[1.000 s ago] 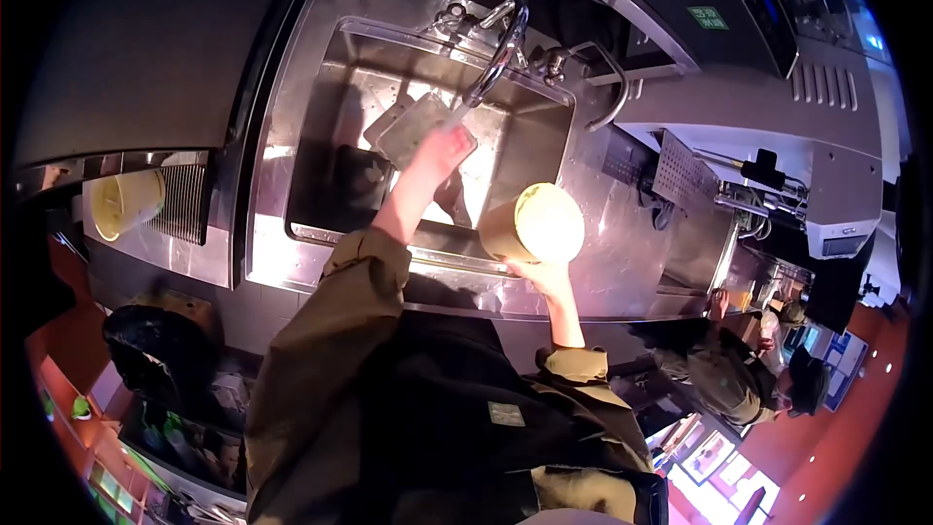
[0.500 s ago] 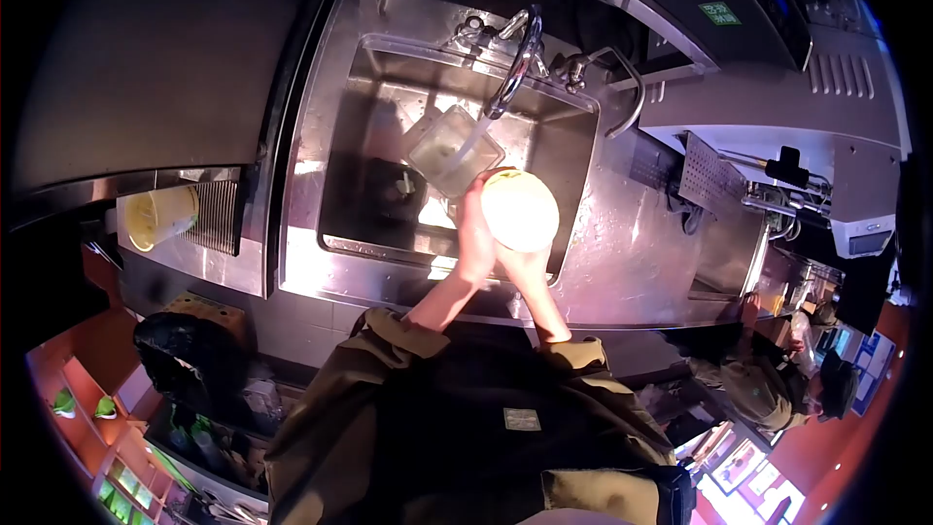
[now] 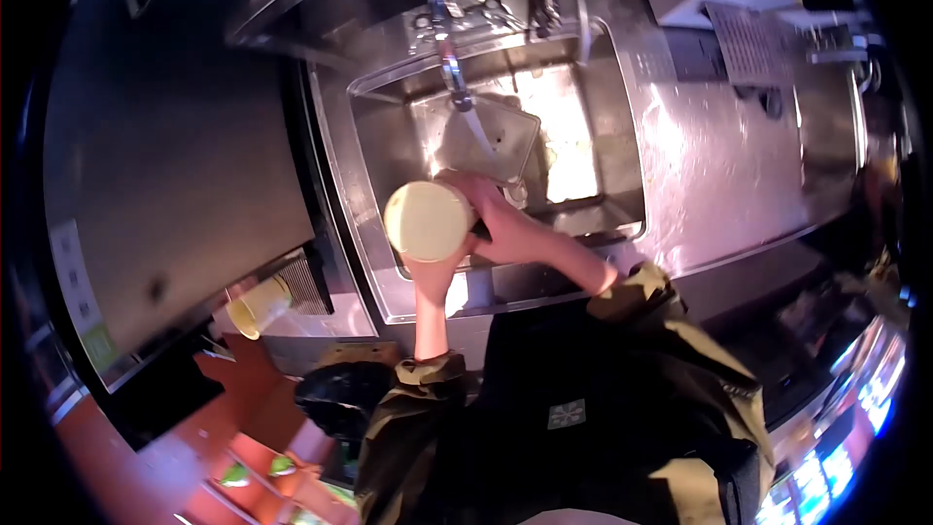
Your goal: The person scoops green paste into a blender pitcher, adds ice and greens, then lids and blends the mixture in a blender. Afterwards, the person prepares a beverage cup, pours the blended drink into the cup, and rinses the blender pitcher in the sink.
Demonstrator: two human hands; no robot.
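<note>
We've got a pale yellow round plastic cup [image 3: 428, 221] held up over the front left corner of the stainless steel sink [image 3: 622, 136], its open mouth turned up toward the camera. Our left hand [image 3: 434, 267] comes up from below and grips the cup from underneath, fingers wrapped on its side. Our right hand [image 3: 498, 219] reaches in from the right and presses against the cup's far side, fingers curled around it, so both hands are clamped on the same cup.

Just behind the cup, inside the basin, sits a clear square plastic container [image 3: 491, 141], tilted a bit. A thin stream of water runs into it from the curved chrome tap [image 3: 450, 49] mounted at the back rim of the sink. The bottom of the basin right of the container is blown out by glare, so we can't tell what's there.

Off to the left, well apart from the sink, a second yellow cup [image 3: 258, 306] lies on its side next to a ribbed metal grille [image 3: 309, 282]. Olive jacket sleeves [image 3: 641, 297] cover both forearms up to the wrists.
</note>
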